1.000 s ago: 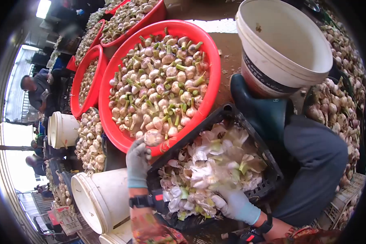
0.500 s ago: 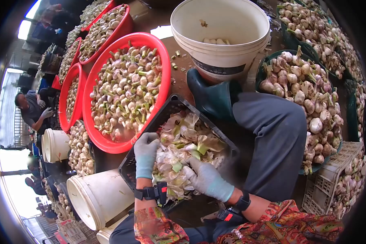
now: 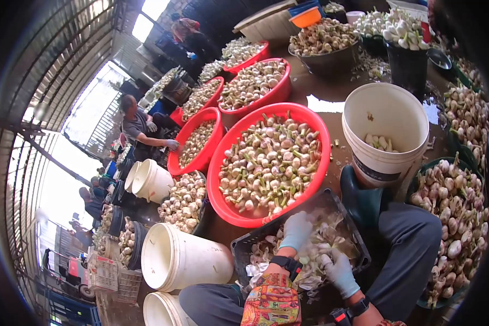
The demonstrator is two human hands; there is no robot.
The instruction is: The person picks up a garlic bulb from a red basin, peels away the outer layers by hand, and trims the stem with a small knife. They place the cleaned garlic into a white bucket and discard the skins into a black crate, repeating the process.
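Note:
A black plastic crate (image 3: 238,251) stands low between my knees, full of papery garlic peelings (image 3: 323,242). My left hand (image 3: 299,230), gloved in pale grey and blue, is over the crate's far side; its fingers are smeared by motion. Gloved likewise, my right hand (image 3: 339,271) rests on the crate's near right part with fingers bent around something pale that I cannot make out. Just beyond the crate is a red basin (image 3: 325,157) of trimmed garlic bulbs (image 3: 271,157).
A white bucket (image 3: 386,130) holding a few cloves stands beyond my green boot (image 3: 358,198). Untrimmed garlic (image 3: 453,217) fills a tub at right. White buckets (image 3: 187,258) lie at left. A co-worker (image 3: 141,127) reaches into another red basin (image 3: 214,141).
The view has swung left and up, so the crate and both hands appear lower and farther right. My left hand has moved across the peelings. The co-worker's hand now reaches to a basin.

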